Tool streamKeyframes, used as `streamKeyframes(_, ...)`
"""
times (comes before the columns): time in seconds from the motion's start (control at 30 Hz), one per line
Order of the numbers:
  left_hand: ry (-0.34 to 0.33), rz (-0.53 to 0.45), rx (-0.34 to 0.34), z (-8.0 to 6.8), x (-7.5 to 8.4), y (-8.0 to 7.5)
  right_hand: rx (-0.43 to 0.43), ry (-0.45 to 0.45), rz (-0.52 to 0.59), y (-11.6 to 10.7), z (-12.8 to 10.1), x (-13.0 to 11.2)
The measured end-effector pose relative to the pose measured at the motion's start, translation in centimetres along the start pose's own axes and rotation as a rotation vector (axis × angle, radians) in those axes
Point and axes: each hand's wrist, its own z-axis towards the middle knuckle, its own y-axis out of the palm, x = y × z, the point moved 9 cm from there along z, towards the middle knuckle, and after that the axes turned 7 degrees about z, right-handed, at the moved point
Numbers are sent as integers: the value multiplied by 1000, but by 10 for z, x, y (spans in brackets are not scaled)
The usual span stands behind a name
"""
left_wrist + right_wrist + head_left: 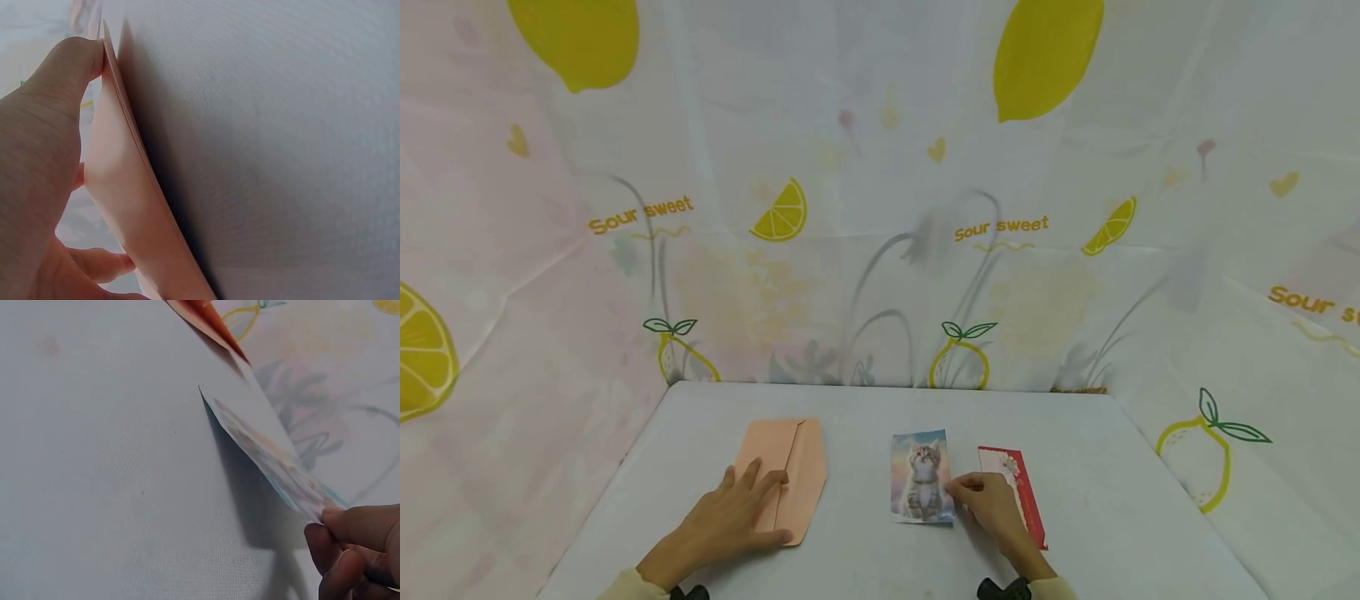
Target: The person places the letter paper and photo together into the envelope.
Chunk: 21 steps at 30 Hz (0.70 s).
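Your right hand (992, 500) is pinching the cat photo (922, 477) by its right edge, its long axis running 12 to 6, while your left hand (730, 521) is lifting the peach envelope (790, 475) at 9 o'clock on the worktop (865, 408).

Head cam high, looks down; wrist cams v. close to table (865, 417).
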Motion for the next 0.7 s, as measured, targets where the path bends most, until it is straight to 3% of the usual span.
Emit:
streamKeyframes(0.37, -14, -22, -7, 0, -1, 1, -51, -11, 133, 8, -5, -10)
streamKeyframes(0.7, -27, -26, -19, 0, -1, 2, -94, -1, 187, 24, -6, -16)
